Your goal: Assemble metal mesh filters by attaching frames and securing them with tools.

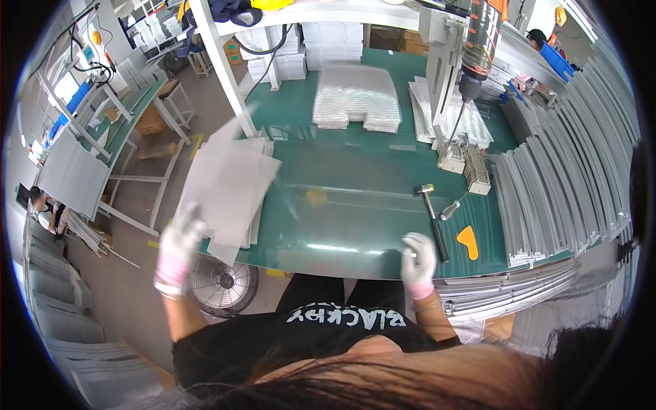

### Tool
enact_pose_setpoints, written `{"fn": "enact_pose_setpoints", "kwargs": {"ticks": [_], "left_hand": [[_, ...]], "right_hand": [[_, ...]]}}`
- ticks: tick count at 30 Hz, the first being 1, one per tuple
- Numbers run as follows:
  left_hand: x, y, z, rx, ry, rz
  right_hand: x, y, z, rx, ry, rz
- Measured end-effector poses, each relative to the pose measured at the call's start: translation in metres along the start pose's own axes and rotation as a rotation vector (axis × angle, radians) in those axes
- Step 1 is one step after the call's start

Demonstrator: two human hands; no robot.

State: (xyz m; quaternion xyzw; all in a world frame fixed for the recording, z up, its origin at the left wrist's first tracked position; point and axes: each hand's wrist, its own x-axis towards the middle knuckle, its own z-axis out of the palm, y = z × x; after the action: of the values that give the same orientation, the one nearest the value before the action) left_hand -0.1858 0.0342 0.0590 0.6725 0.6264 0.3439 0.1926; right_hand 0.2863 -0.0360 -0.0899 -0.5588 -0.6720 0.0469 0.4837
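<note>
My left hand (pixel 183 239), in a white glove with a pink cuff, is at the lower left edge of some pale grey sheets (pixel 225 178). Motion smears that hand and the uppermost sheet, whose edge its fingers seem to pinch. The sheets overlap unevenly at the left of the green-topped table (pixel 301 143). By the table's front edge is my right hand (pixel 418 258), gloved alike, its fingers curled in; whatever they may hold is hidden. Between my hands, a glossy see-through sheet (pixel 335 222) appears to lie on the tabletop, catching bright reflections.
Right of it lie a hammer (pixel 432 219), a screwdriver (pixel 449 210) and an orange scraper (pixel 467 242). An electric screwdriver (pixel 478 51) hangs above small metal blocks (pixel 476 171). Notched clear sheets (pixel 357 99) are stacked behind. Grey panels (pixel 560 164) line the right; a fan (pixel 224 281) stands below left.
</note>
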Motion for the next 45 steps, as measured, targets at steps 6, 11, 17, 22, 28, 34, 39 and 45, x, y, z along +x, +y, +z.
{"fn": "enact_pose_setpoints", "kwargs": {"ticks": [6, 11, 17, 22, 28, 34, 39, 45], "left_hand": [[-0.063, 0.030, 0.153, 0.289, -0.306, 0.280], [-0.045, 0.021, 0.122, 0.094, -0.477, 0.122], [0.024, -0.027, 0.066, -0.101, -0.024, -0.059], [0.029, -0.044, 0.127, -0.421, -0.380, 0.008], [-0.011, 0.008, 0.201, -0.255, -0.245, 0.142], [-0.023, -0.002, 0.235, -0.042, -0.308, 0.171], [-0.014, 0.006, 0.202, -0.282, -0.291, 0.375], [0.024, -0.017, 0.138, 0.035, -0.438, 0.483]], "right_hand": [[-0.007, -0.019, 0.147, 1.113, -0.587, 0.701], [0.007, -0.049, 0.163, 1.136, -0.257, 1.053], [0.010, -0.038, 0.138, 1.231, -0.172, 0.766], [0.012, -0.042, 0.116, 0.800, 0.014, 0.602], [0.005, 0.014, 0.054, 0.044, -0.087, 0.555], [0.019, 0.023, 0.017, 0.065, -0.114, 0.522], [0.036, 0.001, 0.009, 0.520, 0.124, 0.454], [0.061, -0.016, 0.027, 0.818, 0.211, 0.378]]}}
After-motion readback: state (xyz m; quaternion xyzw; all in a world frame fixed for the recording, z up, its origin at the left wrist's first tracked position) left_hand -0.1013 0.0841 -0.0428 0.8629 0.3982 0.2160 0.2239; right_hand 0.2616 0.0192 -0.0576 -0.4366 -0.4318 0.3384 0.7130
